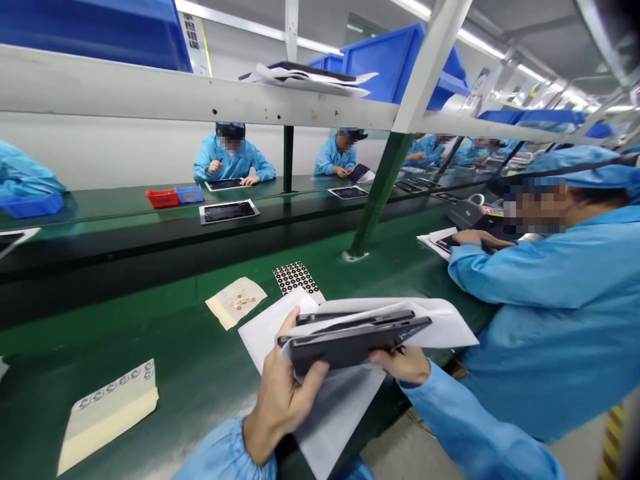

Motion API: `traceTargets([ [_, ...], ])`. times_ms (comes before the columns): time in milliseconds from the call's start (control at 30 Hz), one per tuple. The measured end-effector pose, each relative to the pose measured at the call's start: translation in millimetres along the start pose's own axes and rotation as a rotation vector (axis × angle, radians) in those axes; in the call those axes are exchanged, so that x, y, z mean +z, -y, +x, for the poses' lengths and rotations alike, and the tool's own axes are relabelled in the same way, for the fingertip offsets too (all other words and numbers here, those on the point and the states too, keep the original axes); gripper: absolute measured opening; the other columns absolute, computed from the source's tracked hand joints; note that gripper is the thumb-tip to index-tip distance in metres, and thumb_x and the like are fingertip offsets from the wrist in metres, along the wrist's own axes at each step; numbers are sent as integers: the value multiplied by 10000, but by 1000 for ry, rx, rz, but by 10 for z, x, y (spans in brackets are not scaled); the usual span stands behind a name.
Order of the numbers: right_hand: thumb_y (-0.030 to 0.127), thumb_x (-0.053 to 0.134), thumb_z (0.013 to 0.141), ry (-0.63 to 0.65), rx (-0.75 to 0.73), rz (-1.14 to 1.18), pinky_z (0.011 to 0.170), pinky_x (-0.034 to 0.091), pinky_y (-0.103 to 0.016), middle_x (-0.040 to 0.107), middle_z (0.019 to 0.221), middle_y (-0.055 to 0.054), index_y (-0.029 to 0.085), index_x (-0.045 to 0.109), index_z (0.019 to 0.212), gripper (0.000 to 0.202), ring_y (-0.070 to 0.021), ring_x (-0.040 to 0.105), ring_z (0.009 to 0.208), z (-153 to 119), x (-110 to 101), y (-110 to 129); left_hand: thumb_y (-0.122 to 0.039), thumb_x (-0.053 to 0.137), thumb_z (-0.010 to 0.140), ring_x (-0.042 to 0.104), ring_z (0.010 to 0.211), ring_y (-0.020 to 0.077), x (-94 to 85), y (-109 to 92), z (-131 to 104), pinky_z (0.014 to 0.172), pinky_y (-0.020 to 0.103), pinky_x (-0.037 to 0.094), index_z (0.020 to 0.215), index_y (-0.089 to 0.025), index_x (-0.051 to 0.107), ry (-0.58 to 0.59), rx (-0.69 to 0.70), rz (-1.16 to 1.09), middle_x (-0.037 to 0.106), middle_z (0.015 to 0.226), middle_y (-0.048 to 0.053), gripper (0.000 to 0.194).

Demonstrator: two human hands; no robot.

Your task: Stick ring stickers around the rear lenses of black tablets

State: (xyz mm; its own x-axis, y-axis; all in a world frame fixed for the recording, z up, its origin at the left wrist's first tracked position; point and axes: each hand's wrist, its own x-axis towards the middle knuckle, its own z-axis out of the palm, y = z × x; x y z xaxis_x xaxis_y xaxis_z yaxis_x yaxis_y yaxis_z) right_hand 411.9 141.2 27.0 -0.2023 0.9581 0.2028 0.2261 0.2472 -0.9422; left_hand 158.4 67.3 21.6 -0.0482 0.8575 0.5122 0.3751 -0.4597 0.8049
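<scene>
A small stack of dark, flat device panels (350, 347) with white sheets between them is held up, tilted, above the green bench. My left hand (287, 387) grips its left end, thumb on the near face and fingers behind. At the lower right edge, my right hand (405, 363) pinches the stack, its thumb on the near panel and its other fingers mostly hidden. A white sheet (345, 413) hangs below the panels, and another white sheet (273, 327) lies behind my left hand. Beyond it sits a sheet of black round stickers (295, 277).
A cream sticker sheet (237, 301) and a yellowish backing sheet (113, 413) lie on the green bench (200, 373). A green post (377, 200) rises ahead. Close on the right, a co-worker in blue (560, 287) leans over the bench. Blue bins (385, 60) stand on the overhead shelf.
</scene>
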Motion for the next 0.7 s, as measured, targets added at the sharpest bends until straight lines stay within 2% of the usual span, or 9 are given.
traceTargets([
  [100,787,813,582,-34,-37,53,998,571,-537,772,1046,-134,240,709,1199,831,-423,656,1177,-25,-25,-199,-514,584,976,600,1323,342,67,-173,143,1121,441,465,1635,-158,211,-23,9,-113,601,1446,201,837],
  [167,795,801,593,-60,-41,65,1022,556,-533,767,1046,-137,235,694,1215,844,-417,655,1179,-48,-37,-298,-546,558,983,589,1333,334,145,-279,226,1138,425,441,1639,-151,176,-82,-2,-164,576,1471,199,855],
  [267,764,824,592,-125,-52,45,1001,577,-515,759,1074,-134,237,673,1250,856,-411,649,1193,-36,-18,-330,-507,582,982,605,1308,318,217,-297,268,1127,395,439,1600,-157,267,-144,-38,-133,583,1461,181,777],
  [333,746,839,591,-161,-81,15,985,591,-503,757,1092,-135,236,670,1256,855,-410,638,1214,13,12,-255,-466,584,988,661,1211,299,181,-232,251,1043,372,495,1534,-170,373,-76,-84,-77,653,1364,155,656],
  [400,732,840,612,-195,-118,-12,992,589,-489,762,1097,-133,235,687,1232,809,-400,637,1221,93,35,-111,-446,563,1002,711,1051,273,72,-166,209,908,345,545,1430,-190,478,37,-152,6,719,1212,116,507],
  [467,718,841,633,-196,-139,-10,993,586,-478,777,1067,-126,224,725,1150,724,-386,669,1172,198,34,73,-431,535,1016,723,915,250,-76,-147,131,810,327,557,1334,-207,545,129,-211,94,744,1089,84,389],
  [567,682,860,647,-60,-68,57,887,625,-448,797,996,-116,183,764,999,618,-351,740,992,383,-29,354,-374,433,1056,725,911,246,-275,-183,-100,810,331,568,1302,-224,592,218,-192,214,750,1081,92,329],
  [633,655,867,670,56,64,129,777,644,-401,803,970,-113,157,768,992,602,-321,760,896,501,-90,500,-357,433,1051,722,998,262,-333,-184,-350,861,352,579,1307,-227,620,229,-99,374,744,1154,119,343],
  [700,618,869,704,153,228,183,720,640,-358,804,984,-117,142,760,1057,603,-302,766,871,600,-132,593,-462,521,1008,697,1110,303,-297,-126,-652,929,408,581,1319,-223,634,238,98,561,720,1243,152,408],
])
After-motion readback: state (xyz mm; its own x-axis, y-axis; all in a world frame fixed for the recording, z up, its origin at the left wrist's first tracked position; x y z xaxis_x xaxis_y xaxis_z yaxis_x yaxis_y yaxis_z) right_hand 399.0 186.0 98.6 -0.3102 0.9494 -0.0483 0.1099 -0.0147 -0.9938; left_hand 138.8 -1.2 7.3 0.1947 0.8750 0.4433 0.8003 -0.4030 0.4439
